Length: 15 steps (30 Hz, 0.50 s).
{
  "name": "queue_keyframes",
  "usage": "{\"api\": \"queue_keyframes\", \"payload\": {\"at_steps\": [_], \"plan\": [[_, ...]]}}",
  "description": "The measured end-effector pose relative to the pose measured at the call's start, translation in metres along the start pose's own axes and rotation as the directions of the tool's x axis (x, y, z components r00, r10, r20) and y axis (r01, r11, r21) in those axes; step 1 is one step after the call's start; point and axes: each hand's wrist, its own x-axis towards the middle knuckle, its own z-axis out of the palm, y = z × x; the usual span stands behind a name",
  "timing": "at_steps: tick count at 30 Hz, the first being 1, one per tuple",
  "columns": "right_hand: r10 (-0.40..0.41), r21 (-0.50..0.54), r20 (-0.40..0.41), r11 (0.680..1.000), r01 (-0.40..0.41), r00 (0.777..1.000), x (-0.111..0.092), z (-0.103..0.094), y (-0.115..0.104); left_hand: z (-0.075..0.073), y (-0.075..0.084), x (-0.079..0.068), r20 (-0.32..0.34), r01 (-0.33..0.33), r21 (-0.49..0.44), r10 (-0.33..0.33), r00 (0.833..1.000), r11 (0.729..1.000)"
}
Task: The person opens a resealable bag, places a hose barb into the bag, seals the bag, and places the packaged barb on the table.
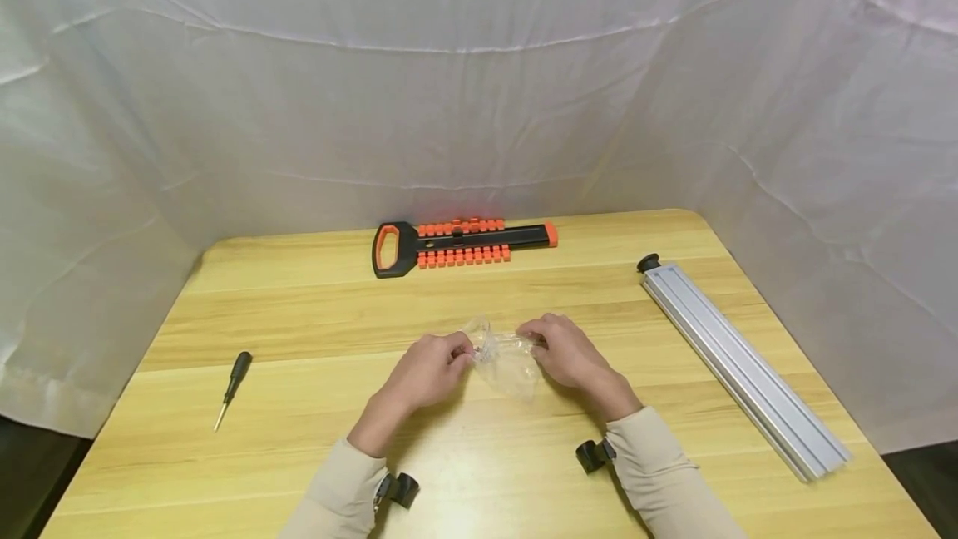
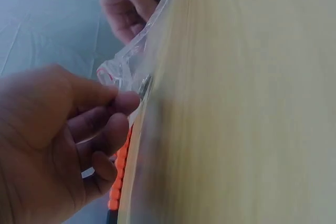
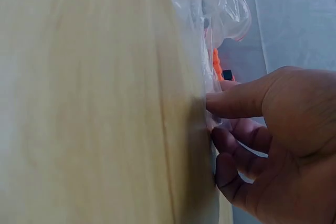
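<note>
A clear plastic bag [image 1: 512, 368] is stretched between my two hands, just above the middle of the wooden table. My left hand [image 1: 430, 368] pinches its left end between thumb and index finger, the other fingers curled below. A small dark, shiny bit [image 2: 144, 85] shows by those fingertips; what it is cannot be told. At the bag's other end, my right hand [image 1: 569, 352] pinches the film between thumb and fingers. In the right wrist view the crumpled film [image 3: 226, 17] bulges near the left hand, with a thin red line along its edge.
A black-handled screwdriver [image 1: 237, 377] lies at the left of the table [image 1: 299, 456]. Along the back edge is a black rack [image 1: 486, 238] with a loop handle and rows of orange clips. A long silver aluminium profile [image 1: 741, 364] with a black knob lies slanted at the right. Pale cloth [image 1: 449, 123] hangs around.
</note>
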Motion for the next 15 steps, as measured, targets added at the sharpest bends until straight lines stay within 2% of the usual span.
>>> {"api": "queue_keyframes", "payload": {"at_steps": [2, 5, 15], "plan": [[0.006, 0.002, 0.008, 1.000, -0.006, 1.000, 0.0010, 0.0002, -0.0001, -0.0017, -0.0014, -0.0008, 0.004, 0.033, -0.041, -0.033, 0.999, 0.999], [0.017, 0.010, 0.016, 1.000, -0.017, 1.000, 0.0012, 0.0007, -0.0003, -0.0027, -0.0022, -0.0014, -0.003, 0.059, -0.053, -0.059, 0.998, 0.997], [0.041, 0.046, 0.019, 0.998, -0.042, 0.999, -0.0027, 0.0028, -0.0031, 0.0003, -0.0025, 0.0007, -0.114, 0.003, 0.054, 0.003, 0.993, 0.999]]}}
